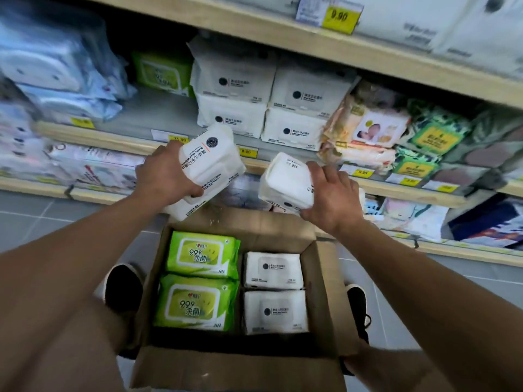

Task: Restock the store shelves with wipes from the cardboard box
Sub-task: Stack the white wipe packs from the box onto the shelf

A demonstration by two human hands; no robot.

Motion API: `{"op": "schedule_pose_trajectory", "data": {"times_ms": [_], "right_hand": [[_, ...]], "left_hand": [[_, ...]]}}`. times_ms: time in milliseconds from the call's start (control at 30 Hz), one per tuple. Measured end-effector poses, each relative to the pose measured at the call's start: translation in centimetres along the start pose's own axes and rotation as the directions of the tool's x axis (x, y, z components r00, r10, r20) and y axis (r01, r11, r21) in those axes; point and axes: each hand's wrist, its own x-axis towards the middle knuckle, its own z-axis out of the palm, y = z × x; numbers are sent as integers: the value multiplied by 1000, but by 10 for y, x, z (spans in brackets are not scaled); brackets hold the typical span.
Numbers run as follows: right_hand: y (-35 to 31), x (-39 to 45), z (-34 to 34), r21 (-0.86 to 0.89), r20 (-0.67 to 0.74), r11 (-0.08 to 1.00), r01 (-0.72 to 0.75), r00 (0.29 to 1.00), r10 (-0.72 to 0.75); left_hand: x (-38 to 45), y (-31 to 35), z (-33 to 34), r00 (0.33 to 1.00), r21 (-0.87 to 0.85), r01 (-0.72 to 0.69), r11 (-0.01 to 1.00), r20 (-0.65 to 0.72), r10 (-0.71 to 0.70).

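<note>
An open cardboard box [325,281] stands on the floor between my feet. Inside lie two green wipe packs [198,278] on the left and two white wipe packs [274,290] on the right. My left hand [164,176] grips a stack of white wipe packs [215,162] above the box's far edge. My right hand [331,193] holds another white wipe pack [283,182] beside it. Both are held in front of the middle shelf [121,140], where white packs [271,100] are stacked next to a bare gap.
The middle shelf also carries one green pack [161,72] at the back, blue-white packs [51,69] on the left and baby-print and green packs [396,134] on the right. Yellow price tags [342,17] line the shelf edges. Lower shelves hold more packs. Grey tiled floor [42,216].
</note>
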Motion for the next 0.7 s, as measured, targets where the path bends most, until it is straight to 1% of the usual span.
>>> {"op": "schedule_pose_trajectory", "data": {"times_ms": [233,367,433,467,567,633,700], "right_hand": [[-3,89,-27,-78,-135,996,34,990,-45],[1,133,-32,-122,-190,989,81,976,-103],[3,155,-30,-158,-161,981,114,977,-139],[5,165,-25,-172,-122,978,121,982,-143],[6,186,4,-186,25,979,86,996,-83],[6,190,22,-158,36,987,38,999,-32],[8,188,32,-140,-8,990,27,1000,-28]], "left_hand": [[43,0,-4,998,-57,0,998,-59,-3],[62,-1,2,997,-85,-9,996,-77,2],[68,-2,6,997,-89,-15,996,-80,8],[71,-2,7,997,-86,-20,996,-79,13],[76,-1,12,997,-64,-34,997,-71,30],[79,0,15,997,-44,-48,998,-69,45],[80,0,17,997,-45,-50,998,-65,47]]}}
